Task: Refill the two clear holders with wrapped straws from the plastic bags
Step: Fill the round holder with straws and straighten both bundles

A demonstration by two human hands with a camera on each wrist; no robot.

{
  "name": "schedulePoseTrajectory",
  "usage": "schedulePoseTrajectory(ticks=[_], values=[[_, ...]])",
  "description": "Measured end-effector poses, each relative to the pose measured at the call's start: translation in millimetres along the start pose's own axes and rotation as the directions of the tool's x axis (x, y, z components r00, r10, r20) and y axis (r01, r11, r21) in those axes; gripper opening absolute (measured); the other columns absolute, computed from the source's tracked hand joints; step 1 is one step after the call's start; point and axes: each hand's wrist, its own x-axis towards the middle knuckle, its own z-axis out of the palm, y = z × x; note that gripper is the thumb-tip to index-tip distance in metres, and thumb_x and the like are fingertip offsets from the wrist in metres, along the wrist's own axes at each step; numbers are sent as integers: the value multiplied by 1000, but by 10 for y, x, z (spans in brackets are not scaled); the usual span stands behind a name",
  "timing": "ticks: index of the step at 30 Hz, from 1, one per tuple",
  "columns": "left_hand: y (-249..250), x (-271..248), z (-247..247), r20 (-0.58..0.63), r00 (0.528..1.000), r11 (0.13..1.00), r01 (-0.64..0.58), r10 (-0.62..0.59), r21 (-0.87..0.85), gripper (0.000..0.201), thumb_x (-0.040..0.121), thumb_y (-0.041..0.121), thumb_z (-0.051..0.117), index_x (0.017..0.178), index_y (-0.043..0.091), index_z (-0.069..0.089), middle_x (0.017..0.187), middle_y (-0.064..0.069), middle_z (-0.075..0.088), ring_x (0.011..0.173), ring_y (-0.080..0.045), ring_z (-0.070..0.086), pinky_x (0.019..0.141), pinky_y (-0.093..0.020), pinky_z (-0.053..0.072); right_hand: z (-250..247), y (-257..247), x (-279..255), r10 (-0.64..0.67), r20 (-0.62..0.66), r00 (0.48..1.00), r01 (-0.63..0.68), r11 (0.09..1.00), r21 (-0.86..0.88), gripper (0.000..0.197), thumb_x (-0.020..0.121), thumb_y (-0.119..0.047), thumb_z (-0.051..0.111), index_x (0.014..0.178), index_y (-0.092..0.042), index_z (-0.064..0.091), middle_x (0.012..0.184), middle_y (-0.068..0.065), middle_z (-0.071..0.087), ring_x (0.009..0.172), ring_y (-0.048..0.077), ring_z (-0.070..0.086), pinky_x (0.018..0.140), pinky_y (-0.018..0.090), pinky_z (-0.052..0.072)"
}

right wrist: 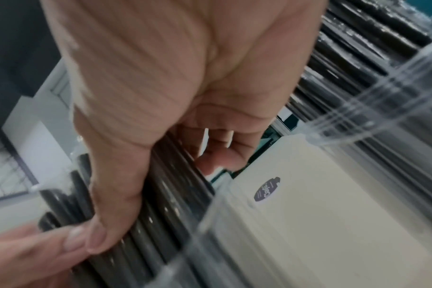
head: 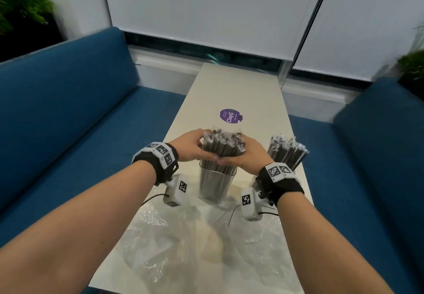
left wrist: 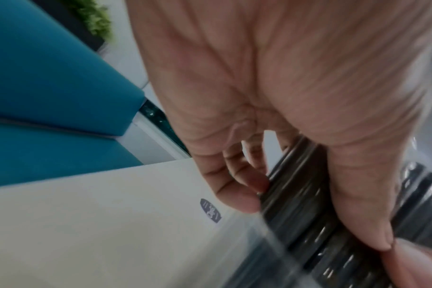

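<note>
Clear, glossy film wraps each dark, cylindrical straw in the bundle (head: 222,148) at frame centre. We find the left hand (head: 190,145) and right hand (head: 246,156) both clasped around it, thumbs meeting in front, its lower ends inside the near clear holder (head: 215,186), a smooth, tapered, rigid cup. Right of it, the second holder (head: 296,167), largely hidden, stands packed with straws (head: 286,151). Crinkled, translucent plastic bags (head: 183,243) lie flat in the lower frame on the matte cream table (head: 229,92), which bears a round purple sticker (head: 231,116).
</note>
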Motion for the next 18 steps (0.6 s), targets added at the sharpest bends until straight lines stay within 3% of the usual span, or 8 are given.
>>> schedulePoseTrajectory(ticks=[2,5,6,8,12,14,16,18], values=[[2,23,-24,-35,999,998,17,-19,-54,54,83,25,85,132,25,61,115,1,71,90,-17,67,71,-25,57,-49,5,20,4,-44,999,-2,999,34,68,65,-39,98,126,-26,71,112,-5,78,106,15,73,89,28,56],[-11,17,-36,-27,998,997,50,-51,-51,70,78,30,90,139,29,56,127,1,68,93,-16,69,83,-39,59,0,24,11,60,-61,996,-57,997,43,62,65,-43,96,121,-25,75,109,-5,78,99,14,73,93,36,59],[4,-5,-39,-3,998,998,56,-56,-19,78,74,29,92,142,28,54,127,4,67,93,-12,68,88,-38,57,51,56,2,69,-68,995,-71,997,-23,66,63,-52,95,120,-27,74,111,-5,75,99,14,71,93,36,58],[16,-44,-39,42,997,997,63,-65,40,80,73,25,94,141,26,53,121,11,66,91,-6,66,85,-29,52,130,122,-33,78,-96,992,-89,989,-115,72,62,-66,87,122,-30,71,116,-4,67,101,17,67,92,38,57],[87,-89,-57,-9,997,994,81,-81,71,47,86,37,82,127,27,62,111,13,67,81,-7,67,67,-21,51,89,102,-41,75,-154,985,-88,993,-78,51,81,-58,80,118,-24,71,111,-2,73,97,19,68,75,28,50],[138,-95,-53,-52,995,996,85,-83,40,35,89,45,76,119,31,65,103,17,67,86,-12,68,69,-22,53,33,28,-32,63,-193,979,-75,996,-52,45,82,-58,79,110,-23,73,102,-4,75,86,15,68,68,26,48],[149,-119,-42,-69,991,992,114,-110,58,35,89,49,75,117,31,67,102,19,68,90,-15,67,75,-28,54,9,-22,-58,65,-200,978,-68,998,-6,52,83,-51,81,126,-24,69,113,-4,73,86,17,70,76,29,51],[122,-146,-41,-73,991,983,125,-116,138,47,85,49,79,124,26,67,118,12,70,94,-15,68,80,-31,50,-5,-22,-138,91,-183,979,-88,996,25,68,86,-34,83,147,-23,54,128,-3,64,92,18,69,85,29,48]])
